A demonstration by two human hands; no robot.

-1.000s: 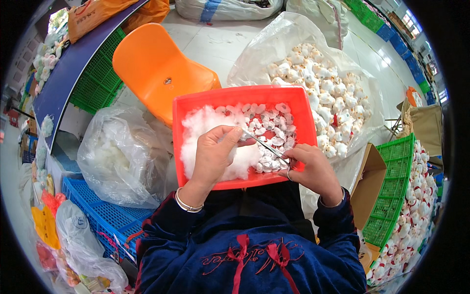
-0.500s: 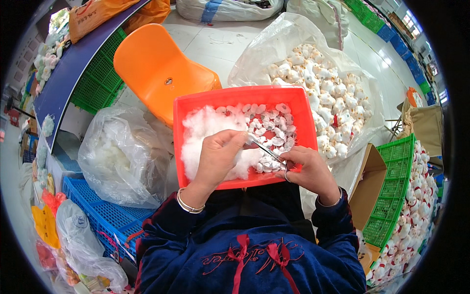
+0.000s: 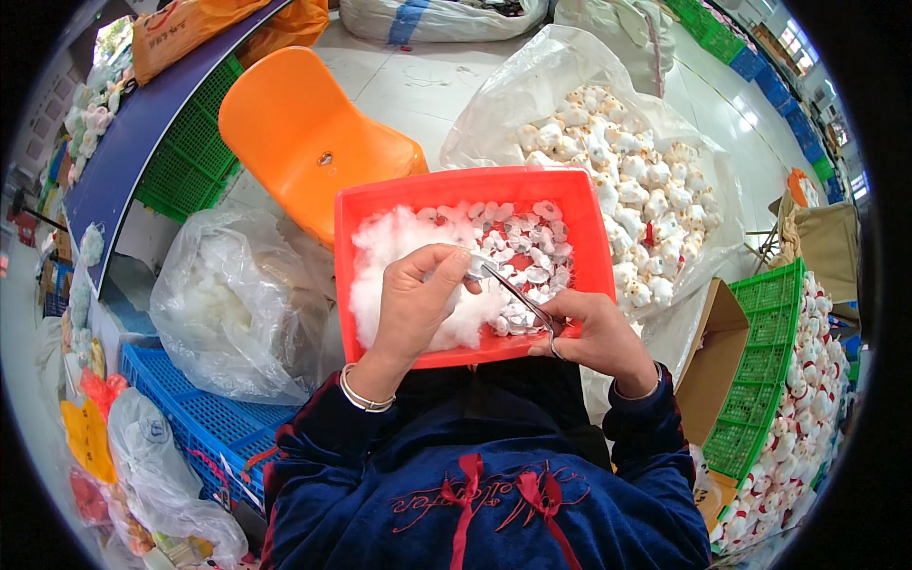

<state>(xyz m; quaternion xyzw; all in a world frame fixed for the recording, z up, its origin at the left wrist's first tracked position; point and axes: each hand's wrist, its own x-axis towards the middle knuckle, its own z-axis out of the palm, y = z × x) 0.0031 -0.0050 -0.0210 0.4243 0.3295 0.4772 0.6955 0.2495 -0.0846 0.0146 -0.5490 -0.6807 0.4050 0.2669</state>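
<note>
Metal tool [image 3: 519,294], gripped in our R hand [image 3: 598,332], meets white pc. [image 3: 476,269] pinched by L hand [image 3: 413,296]; prob. stuffing, next needs steady push.

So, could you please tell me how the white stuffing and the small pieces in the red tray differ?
The white stuffing forms a fluffy mass, while the small pieces are many separate bits. The white stuffing lies mainly on the left; the small pieces lie mostly to the right, with red showing between them. Both are whitish and share the red tray.
</note>
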